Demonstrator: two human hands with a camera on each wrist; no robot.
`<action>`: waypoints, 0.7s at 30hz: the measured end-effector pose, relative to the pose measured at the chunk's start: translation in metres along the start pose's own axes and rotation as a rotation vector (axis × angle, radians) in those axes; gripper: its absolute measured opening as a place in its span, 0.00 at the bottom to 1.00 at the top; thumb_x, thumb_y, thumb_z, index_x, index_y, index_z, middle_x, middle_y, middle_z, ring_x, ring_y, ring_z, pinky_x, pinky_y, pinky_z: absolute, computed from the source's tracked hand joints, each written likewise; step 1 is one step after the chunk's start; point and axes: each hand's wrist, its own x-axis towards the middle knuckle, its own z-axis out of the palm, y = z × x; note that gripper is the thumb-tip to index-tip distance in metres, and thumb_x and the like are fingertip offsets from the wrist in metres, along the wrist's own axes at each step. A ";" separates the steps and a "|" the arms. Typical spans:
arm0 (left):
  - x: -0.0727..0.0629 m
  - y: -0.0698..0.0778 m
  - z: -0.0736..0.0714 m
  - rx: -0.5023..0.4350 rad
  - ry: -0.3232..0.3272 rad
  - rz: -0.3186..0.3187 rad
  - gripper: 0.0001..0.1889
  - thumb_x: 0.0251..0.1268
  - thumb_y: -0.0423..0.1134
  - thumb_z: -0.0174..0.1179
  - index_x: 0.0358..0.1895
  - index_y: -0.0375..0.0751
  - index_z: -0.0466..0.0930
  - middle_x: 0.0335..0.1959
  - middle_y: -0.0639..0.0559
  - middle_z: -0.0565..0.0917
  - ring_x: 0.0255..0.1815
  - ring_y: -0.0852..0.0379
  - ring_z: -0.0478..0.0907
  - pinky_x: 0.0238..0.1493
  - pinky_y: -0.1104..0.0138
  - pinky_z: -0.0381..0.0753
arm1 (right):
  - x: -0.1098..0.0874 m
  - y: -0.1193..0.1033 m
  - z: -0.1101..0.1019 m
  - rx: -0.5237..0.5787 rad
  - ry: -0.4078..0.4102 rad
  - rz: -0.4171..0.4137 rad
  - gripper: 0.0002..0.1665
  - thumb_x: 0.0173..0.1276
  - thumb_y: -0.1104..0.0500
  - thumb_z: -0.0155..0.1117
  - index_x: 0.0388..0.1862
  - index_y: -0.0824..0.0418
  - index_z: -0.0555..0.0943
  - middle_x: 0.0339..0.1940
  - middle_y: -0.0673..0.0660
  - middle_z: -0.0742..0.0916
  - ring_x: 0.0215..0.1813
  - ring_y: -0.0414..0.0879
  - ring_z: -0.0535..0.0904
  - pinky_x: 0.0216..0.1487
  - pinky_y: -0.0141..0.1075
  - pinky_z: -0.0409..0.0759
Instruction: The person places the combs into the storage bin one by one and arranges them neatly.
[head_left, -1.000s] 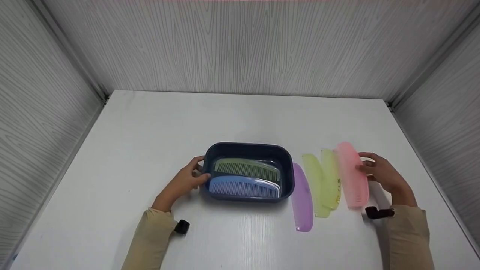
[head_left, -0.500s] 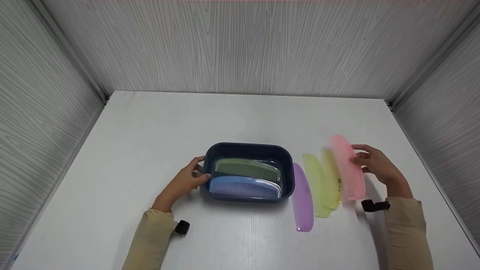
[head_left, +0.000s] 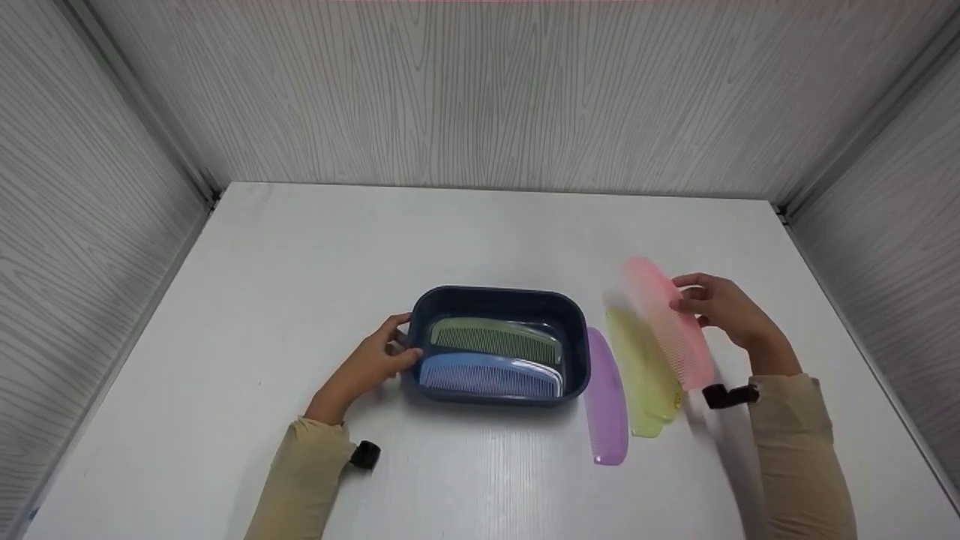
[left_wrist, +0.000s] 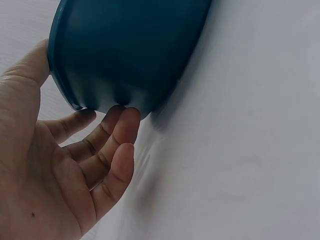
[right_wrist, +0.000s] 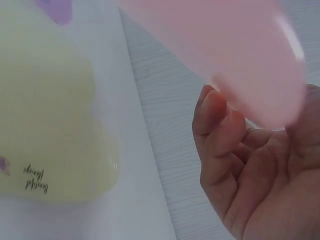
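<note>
In the head view, the pink comb (head_left: 671,322) partly hides the yellow-green combs (head_left: 636,375); the bottom edge crops both sleeves (head_left: 296,480). The top edge cuts the basin (left_wrist: 125,50) in the left wrist view — the pink comb in the right.

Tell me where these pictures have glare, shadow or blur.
Head view: glare on the blue curved plastic comb, shadow under the dark blue rectangular plastic basin; left wrist view: dim, shadow on the white table; right wrist view: bright streak on the translucent pink plastic comb, the printed pale yellow plastic comb hazy.

Room behind blue tub (head_left: 496,301); purple comb (head_left: 607,399) blocks right side.
</note>
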 end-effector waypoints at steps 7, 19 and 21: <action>0.000 0.000 0.001 -0.004 0.004 0.009 0.34 0.66 0.47 0.59 0.73 0.50 0.58 0.50 0.43 0.74 0.39 0.55 0.75 0.34 0.65 0.73 | 0.008 -0.028 0.011 -0.008 -0.028 -0.035 0.29 0.68 0.52 0.64 0.61 0.66 0.69 0.35 0.43 0.84 0.33 0.36 0.77 0.38 0.33 0.78; 0.003 0.001 0.002 0.006 -0.003 0.003 0.35 0.65 0.49 0.59 0.73 0.49 0.57 0.51 0.43 0.74 0.39 0.55 0.75 0.35 0.65 0.74 | 0.020 -0.069 0.026 0.000 -0.060 -0.108 0.24 0.67 0.52 0.65 0.57 0.62 0.73 0.32 0.45 0.84 0.31 0.37 0.77 0.33 0.34 0.78; 0.003 0.002 0.002 0.006 -0.007 0.004 0.35 0.65 0.49 0.59 0.73 0.49 0.57 0.51 0.43 0.73 0.39 0.55 0.75 0.35 0.65 0.73 | 0.021 -0.074 0.030 -0.010 -0.060 -0.123 0.24 0.67 0.52 0.65 0.57 0.62 0.74 0.32 0.46 0.84 0.31 0.37 0.77 0.32 0.34 0.78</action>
